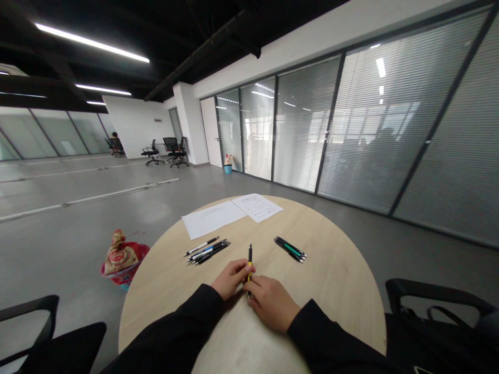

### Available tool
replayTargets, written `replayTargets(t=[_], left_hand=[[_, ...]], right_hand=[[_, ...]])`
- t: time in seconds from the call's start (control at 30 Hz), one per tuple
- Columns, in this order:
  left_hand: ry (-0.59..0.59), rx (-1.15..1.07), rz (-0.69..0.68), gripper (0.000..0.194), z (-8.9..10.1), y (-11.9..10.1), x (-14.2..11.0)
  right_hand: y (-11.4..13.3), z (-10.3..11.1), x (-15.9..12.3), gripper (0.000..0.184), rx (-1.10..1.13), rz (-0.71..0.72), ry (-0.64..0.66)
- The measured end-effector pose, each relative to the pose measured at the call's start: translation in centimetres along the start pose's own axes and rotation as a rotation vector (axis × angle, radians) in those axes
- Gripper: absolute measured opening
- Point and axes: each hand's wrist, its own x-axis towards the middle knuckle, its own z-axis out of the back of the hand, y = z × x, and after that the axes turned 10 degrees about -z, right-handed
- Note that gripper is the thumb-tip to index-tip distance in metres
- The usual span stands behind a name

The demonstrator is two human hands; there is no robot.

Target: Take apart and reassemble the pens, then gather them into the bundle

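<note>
A black and yellow pen (250, 253) stands nearly upright in the view, its tip pointing away from me, above the round wooden table (323, 291). The fingers of my left hand (231, 278) pinch its middle. Lower on the barrel, my right hand (272, 301) grips it too, with some fingers hidden underneath. To the left of my hands lies a group of several pens (208, 252), white, blue and black. On the right is a smaller group of black pens with a green one (290, 249).
Two sheets lie at the table's far edge: a blank paper (212, 218) and a printed paper (259, 206). A red basket (142, 254) holding a bag sits on the floor at left. Chairs flank the table, one black chair (440, 296) at right.
</note>
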Motion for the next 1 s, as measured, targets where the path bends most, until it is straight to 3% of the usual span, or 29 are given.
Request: replayTargets(t=[1.0], left_hand=[[0.031,0.02,0.012,0.048,0.16,0.24,0.0]], right_hand=[[-0.36,-0.48,0.09,0.014,-0.031,0.009,0.007]])
